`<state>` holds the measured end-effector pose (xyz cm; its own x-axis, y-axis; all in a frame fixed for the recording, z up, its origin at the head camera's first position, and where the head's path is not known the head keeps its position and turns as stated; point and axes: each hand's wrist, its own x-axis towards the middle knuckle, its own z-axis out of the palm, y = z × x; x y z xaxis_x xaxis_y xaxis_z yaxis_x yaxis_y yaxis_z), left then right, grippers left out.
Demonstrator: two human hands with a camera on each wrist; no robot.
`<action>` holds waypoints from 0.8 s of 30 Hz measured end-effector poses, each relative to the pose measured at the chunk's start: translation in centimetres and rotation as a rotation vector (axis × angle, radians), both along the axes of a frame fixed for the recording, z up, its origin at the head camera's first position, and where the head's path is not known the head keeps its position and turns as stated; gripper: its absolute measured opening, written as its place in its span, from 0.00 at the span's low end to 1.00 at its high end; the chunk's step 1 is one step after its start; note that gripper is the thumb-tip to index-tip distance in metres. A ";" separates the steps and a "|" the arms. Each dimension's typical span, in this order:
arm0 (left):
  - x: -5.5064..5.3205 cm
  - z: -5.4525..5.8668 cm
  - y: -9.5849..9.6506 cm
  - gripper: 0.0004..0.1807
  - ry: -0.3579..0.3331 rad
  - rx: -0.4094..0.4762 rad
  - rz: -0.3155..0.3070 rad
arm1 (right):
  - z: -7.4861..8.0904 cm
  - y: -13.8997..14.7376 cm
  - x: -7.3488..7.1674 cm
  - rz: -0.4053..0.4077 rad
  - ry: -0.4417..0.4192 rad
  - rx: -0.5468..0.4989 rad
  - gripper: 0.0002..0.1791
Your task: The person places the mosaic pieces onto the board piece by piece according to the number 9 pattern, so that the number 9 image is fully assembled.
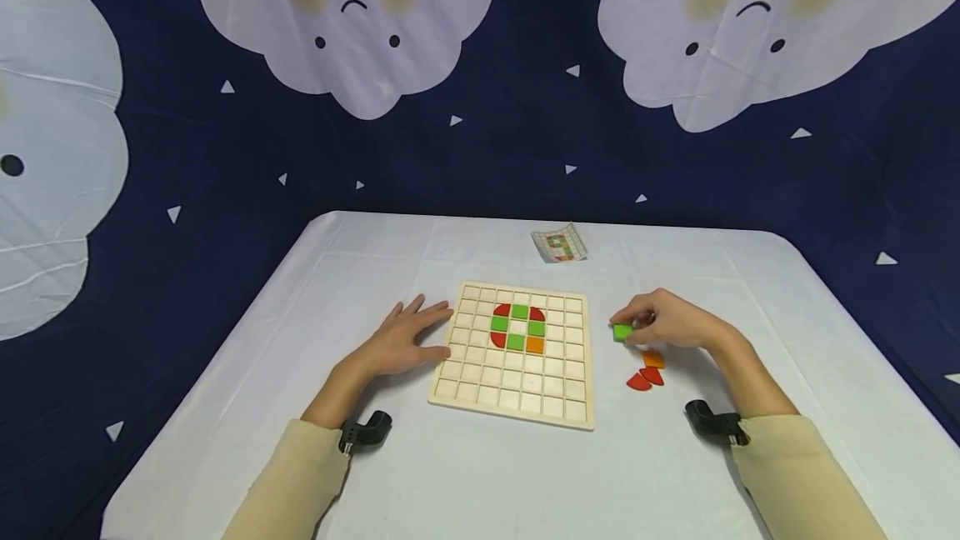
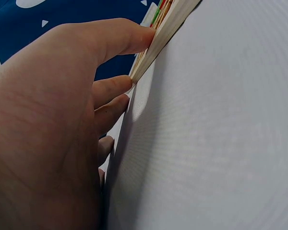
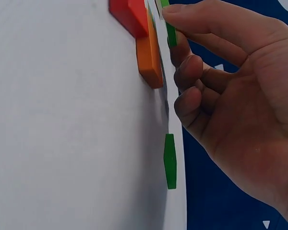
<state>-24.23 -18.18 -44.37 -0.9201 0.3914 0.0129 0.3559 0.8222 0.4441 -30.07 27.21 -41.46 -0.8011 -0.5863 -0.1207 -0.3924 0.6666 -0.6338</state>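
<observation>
A green square tile (image 1: 622, 332) is pinched between the thumb and fingers of the right hand (image 1: 672, 320), just right of the wooden grid board (image 1: 510, 399). The right wrist view shows another green tile (image 3: 170, 161) on the counter (image 1: 480, 482) below that hand. Near it lie an orange tile (image 1: 654, 359) and two red quarter-circle pieces (image 1: 639, 382). The left hand (image 1: 399, 342) has its fingers spread wide, thumb and fingertips touching the board's left edge. Beyond the board lies a printed pattern card (image 1: 560, 244).
</observation>
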 end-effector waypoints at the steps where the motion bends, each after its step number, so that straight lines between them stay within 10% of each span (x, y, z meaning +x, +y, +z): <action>1: 0.0 0.0 0.0 0.39 -0.003 0.001 0.001 | 0.0 -0.1 0.0 0.002 0.001 -0.002 0.17; 24: 0.0 0.0 -0.1 0.39 0.003 0.017 -0.010 | 0.6 -3.1 -0.2 0.052 0.012 -0.002 0.17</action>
<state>-24.27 -18.31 -44.39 -0.9162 0.4002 0.0223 0.3654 0.8111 0.4567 -30.28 24.14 -40.89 -0.7707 -0.6277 -0.1098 -0.4342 0.6434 -0.6305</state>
